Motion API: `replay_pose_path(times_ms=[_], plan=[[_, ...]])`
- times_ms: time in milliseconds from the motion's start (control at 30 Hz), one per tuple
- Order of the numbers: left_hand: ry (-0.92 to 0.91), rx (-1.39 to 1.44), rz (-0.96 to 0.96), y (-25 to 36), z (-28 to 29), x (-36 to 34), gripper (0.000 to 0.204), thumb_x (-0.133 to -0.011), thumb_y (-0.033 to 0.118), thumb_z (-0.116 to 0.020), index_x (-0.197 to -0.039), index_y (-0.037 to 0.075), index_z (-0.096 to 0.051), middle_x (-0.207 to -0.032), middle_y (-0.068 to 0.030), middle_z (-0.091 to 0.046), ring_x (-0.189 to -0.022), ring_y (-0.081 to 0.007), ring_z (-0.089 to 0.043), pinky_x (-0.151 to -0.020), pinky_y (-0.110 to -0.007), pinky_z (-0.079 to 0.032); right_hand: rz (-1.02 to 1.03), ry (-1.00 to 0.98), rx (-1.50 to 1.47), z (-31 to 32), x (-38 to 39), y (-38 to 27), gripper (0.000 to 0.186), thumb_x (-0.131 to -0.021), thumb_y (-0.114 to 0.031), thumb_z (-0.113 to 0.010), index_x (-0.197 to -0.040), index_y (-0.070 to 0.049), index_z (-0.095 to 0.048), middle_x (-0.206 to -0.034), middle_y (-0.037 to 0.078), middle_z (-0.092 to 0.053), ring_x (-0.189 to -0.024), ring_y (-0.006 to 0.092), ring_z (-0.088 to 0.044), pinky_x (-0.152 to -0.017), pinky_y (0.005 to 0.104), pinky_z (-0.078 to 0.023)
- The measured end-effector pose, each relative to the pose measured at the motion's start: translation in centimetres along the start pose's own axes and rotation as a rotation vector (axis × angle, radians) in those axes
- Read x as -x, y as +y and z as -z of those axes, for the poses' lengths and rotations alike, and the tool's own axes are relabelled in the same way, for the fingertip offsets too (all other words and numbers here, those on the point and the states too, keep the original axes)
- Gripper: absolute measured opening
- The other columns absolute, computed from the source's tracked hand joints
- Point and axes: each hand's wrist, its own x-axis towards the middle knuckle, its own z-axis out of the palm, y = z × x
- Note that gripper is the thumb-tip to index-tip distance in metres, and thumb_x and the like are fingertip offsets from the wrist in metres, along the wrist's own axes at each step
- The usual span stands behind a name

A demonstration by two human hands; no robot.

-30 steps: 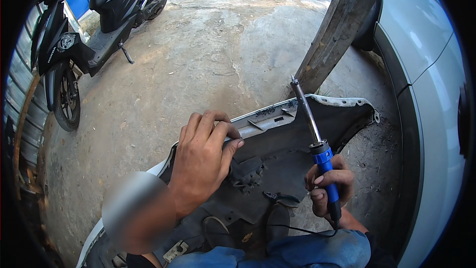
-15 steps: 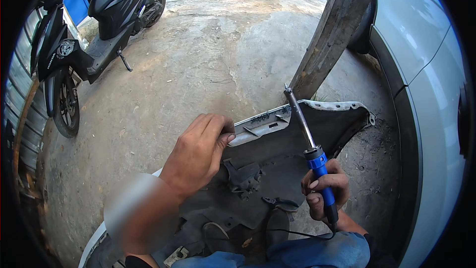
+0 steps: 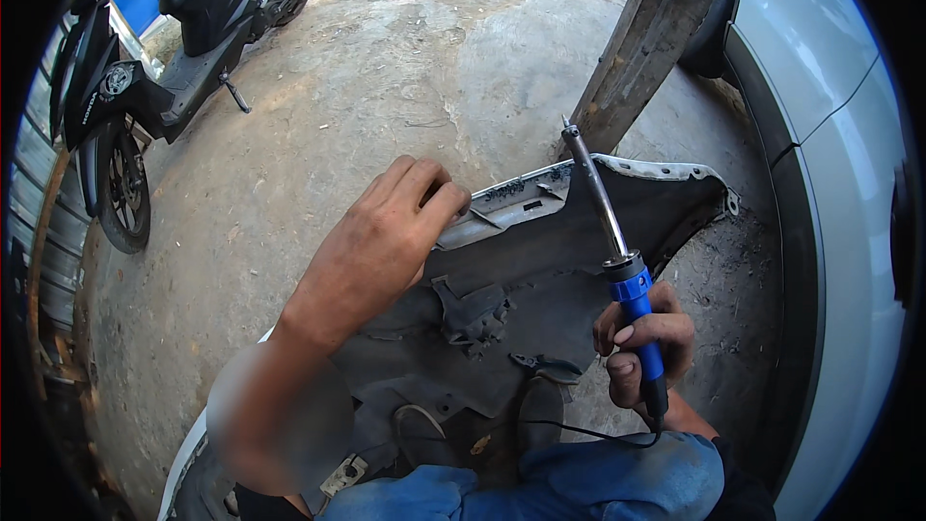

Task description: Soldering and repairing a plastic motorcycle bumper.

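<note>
A grey plastic bumper panel (image 3: 540, 260) with a white edge lies across my lap, inner side up. My left hand (image 3: 386, 236) grips its upper rim near the middle. My right hand (image 3: 641, 342) holds a soldering iron (image 3: 617, 260) by its blue handle, the metal shaft pointing up and to the left, its tip at the panel's top edge. A black cord runs from the handle down over my blue trousers (image 3: 598, 478).
A wooden post (image 3: 651, 39) leans up just behind the panel. A white car (image 3: 839, 183) fills the right side. Two dark scooters (image 3: 174, 48) are parked at the upper left on the concrete floor (image 3: 386, 77). Corrugated sheet lines the left rim.
My left hand slid up the panel to its upper rim. The iron's tip shifted slightly left along the top edge, while my right hand kept its hold.
</note>
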Motion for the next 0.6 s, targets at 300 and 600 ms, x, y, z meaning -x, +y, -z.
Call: replay_pose_path(times_ms=[300, 600], plan=[[0.063, 0.036, -0.007, 0.0, -0.9, -0.1, 0.015, -0.091, -0.003, -0.070, -0.105, -0.002, -0.065, -0.104, -0.0164, -0.065, -0.099, -0.0349, -0.068, -0.085, -0.046, -0.055, -0.009, 0.005, -0.001, 0.0, 0.1, -0.2, 0.032, -0.093, -0.030, -0.084, -0.106, -0.009, -0.065, -0.085, 0.007, -0.067, -0.074, 0.0168, -0.063, -0.061, 0.0277, -0.050], [0.082, 0.193, 0.139, -0.1, -1.4, 0.2, 0.015, -0.092, -0.002, -0.073, -0.105, -0.002, -0.066, -0.103, -0.0152, -0.067, -0.090, -0.0285, -0.070, -0.078, -0.041, -0.056, -0.012, 0.017, -0.009, -0.1, 0.0, -0.1, 0.030, -0.092, -0.029, -0.084, -0.106, -0.009, -0.065, -0.085, 0.007, -0.066, -0.073, 0.0166, -0.063, -0.060, 0.0286, -0.050]])
